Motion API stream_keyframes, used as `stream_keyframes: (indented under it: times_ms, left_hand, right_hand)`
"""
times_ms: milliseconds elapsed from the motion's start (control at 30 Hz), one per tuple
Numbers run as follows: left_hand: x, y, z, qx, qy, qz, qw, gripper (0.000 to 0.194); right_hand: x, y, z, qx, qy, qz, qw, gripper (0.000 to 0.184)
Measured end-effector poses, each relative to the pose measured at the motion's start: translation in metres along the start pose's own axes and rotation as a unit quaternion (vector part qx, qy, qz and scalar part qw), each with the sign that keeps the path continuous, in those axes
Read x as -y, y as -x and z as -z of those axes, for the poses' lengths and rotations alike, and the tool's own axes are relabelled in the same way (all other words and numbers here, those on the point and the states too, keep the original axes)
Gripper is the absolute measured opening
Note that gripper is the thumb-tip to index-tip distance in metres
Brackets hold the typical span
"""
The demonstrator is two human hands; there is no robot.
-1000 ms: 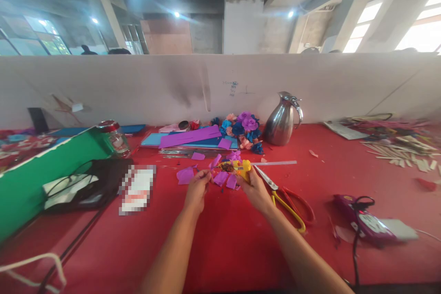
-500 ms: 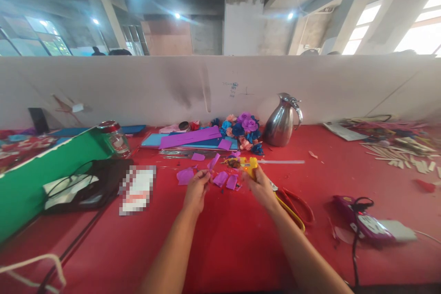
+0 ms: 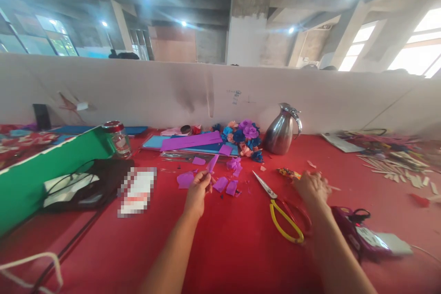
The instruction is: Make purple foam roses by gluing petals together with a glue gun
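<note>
My left hand (image 3: 200, 190) is closed, pinching a purple crepe-paper petal (image 3: 212, 163) that stands up from the fingertips. Several cut purple petals (image 3: 220, 184) lie around it on the red table. My right hand (image 3: 313, 187), a little blurred, is low over the table at the right, closed on a glue gun (image 3: 288, 173). Only the gun's stained front end shows to the left of the hand, and its glue stick (image 3: 335, 188) to the right. Scissors (image 3: 272, 195) with yellow and red handles lie open-bladed between my hands. A crumpled purple paper piece (image 3: 234, 164) lies beyond the petals.
Paper flowers (image 3: 246, 133) and a steel jug (image 3: 283, 129) stand at the back. Purple paper (image 3: 191, 140) lies over blue sheets. A lidded jar (image 3: 119, 140), a green board (image 3: 62, 172) and a black bag (image 3: 113, 179) are left. A purple device (image 3: 361, 234) with cables lies right.
My right hand has moved rightward with the glue gun, away from the petals, uncovering the scissors and the crumpled purple piece. My left hand stays nearly in place with its petal.
</note>
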State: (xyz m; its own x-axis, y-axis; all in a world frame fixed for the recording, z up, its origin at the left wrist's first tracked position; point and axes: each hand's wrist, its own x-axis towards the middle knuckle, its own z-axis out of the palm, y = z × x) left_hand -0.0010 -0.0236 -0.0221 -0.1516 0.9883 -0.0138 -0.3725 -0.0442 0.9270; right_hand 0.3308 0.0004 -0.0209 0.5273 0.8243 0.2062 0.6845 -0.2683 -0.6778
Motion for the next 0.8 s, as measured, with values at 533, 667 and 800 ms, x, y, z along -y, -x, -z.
stream_keyframes:
  times_ms: [533, 667, 800]
  left_hand:
    - [0.005, 0.003, -0.008, 0.026, 0.047, 0.015, 0.998, 0.030]
    - [0.007, 0.004, -0.011, 0.018, 0.046, 0.036, 0.998, 0.031]
    - [0.010, 0.003, -0.011, 0.037, 0.076, 0.072, 0.994, 0.030]
  right_hand:
    - [0.141, 0.135, -0.115, 0.310, -0.556, -0.035, 0.770, 0.032]
    - [0.135, 0.134, -0.119, 0.299, -0.565, -0.070, 0.766, 0.031]
    - [0.136, 0.134, -0.114, 0.317, -0.588, -0.071, 0.741, 0.026]
